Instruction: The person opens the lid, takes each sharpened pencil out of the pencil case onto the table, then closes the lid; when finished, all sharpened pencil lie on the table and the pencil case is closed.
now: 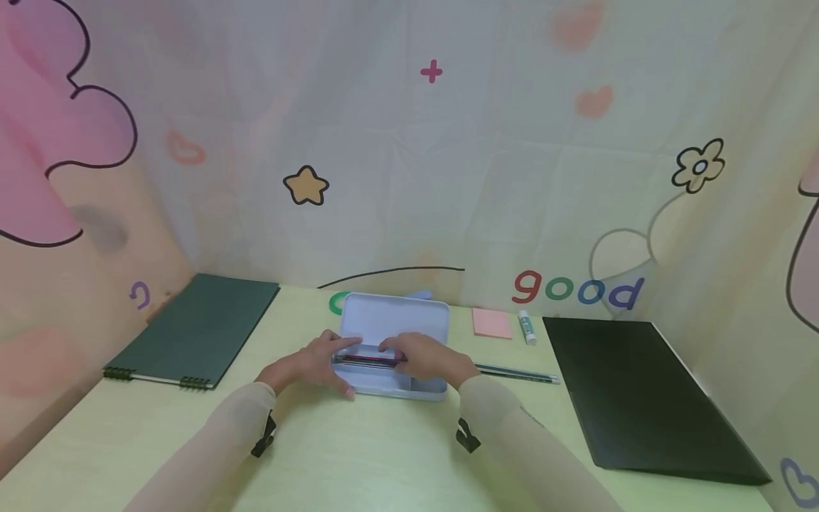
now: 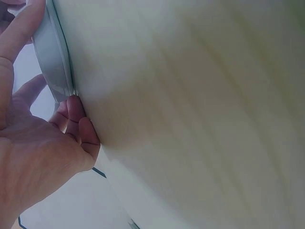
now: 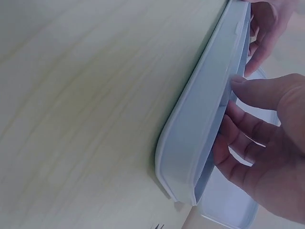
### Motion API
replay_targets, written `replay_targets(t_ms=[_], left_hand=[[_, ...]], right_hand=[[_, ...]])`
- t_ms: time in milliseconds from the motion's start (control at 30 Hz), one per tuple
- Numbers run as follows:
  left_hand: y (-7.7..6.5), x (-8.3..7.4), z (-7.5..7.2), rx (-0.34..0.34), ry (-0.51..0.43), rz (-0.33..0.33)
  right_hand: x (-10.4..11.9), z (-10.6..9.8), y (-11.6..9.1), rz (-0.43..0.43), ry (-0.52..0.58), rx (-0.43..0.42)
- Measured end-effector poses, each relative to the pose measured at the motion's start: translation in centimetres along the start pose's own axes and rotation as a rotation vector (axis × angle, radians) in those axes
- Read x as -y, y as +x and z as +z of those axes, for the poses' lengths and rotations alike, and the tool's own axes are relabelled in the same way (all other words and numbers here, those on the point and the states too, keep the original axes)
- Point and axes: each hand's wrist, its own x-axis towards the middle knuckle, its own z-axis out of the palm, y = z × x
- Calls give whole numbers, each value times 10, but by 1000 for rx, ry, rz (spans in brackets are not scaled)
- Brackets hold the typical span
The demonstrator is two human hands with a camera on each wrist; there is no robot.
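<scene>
"Pale lavender-blue rectangular pencil case [image 1: 382, 382]: how is it lying?"

"It is sitting on the pale wood-grained tabletop [image 1: 384, 455], between the left hand [image 1: 315, 364] and the right hand [image 1: 427, 358]. Its long axis is running left to right, and its lid [image 1: 394, 318] is standing open on the far side."

"And inside?"

"Some thin dark pens [image 1: 366, 361] are lying parallel to that axis, their right ends meeting the right hand."

"What are the fingers doing?"

"On the right, they are bending down into the case; I cannot tell whether they are pinching the pens, because the hand is covering those ends. The left hand is holding the left end, thumb toward the near side, fingers curling by the corner."

"Anything farther out?"

"Two slender grey-green sticks, probably pencils [image 1: 520, 374], are lying just beyond the right hand, also pointing roughly left to right. Behind them, a square pink sticky-note pad [image 1: 491, 323] and a white glue stick [image 1: 527, 328] are resting."
</scene>
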Motion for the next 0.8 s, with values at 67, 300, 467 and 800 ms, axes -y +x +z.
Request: replay_targets(t_ms=[67,300,467,800], left_hand=[[0,0,1,1,-2,-3],[1,-1,1,-7,-11,-19],[-1,-2,-1,-22,-18,-24],[1,0,1,-13,-24,-5]], right_hand=[[-1,0,1,3,14,10],[0,-1,4,14,0,28],[7,-3,3,40,-25,10],[9,4,5,6,-30,-11]])
